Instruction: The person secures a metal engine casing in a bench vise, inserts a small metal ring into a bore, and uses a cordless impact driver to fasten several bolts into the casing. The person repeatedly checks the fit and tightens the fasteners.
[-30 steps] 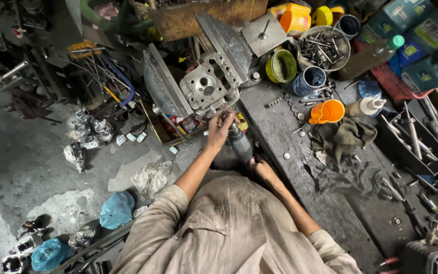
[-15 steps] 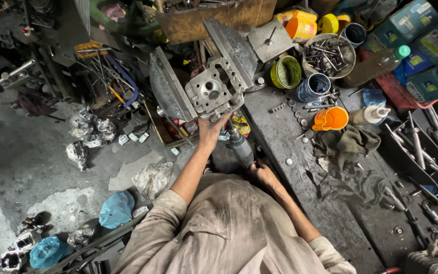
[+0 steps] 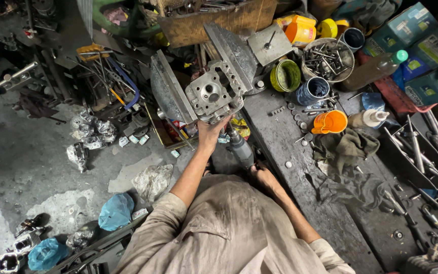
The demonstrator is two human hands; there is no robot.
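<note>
Two hands busy: left hand (image 3: 210,133) grips rough cast-metal cylinder head (image 3: 213,94); right hand (image 3: 262,176) clasps grey cylindrical power tool (image 3: 240,149).

- The scene is dim overall, lit softly from above with no hard beam visible.
- The pale beige shirt (image 3: 229,233) on the person's back and the grey concrete floor (image 3: 21,167) are the brightest broad areas.
- The cast grey metal engine block (image 3: 210,94) catches a mild sheen on its machined face.
- The orange plastic cup (image 3: 332,122) and yellow-green round tin (image 3: 286,76) stay vividly coloured against the dark, grimy tabletop (image 3: 290,182).
- The corners sink into deep shadow, losing detail.
- Straight edges bow outward near the frame borders, a wide-angle distortion.
- Focus is fairly even; fine clutter looks slightly soft and noisy.
</note>
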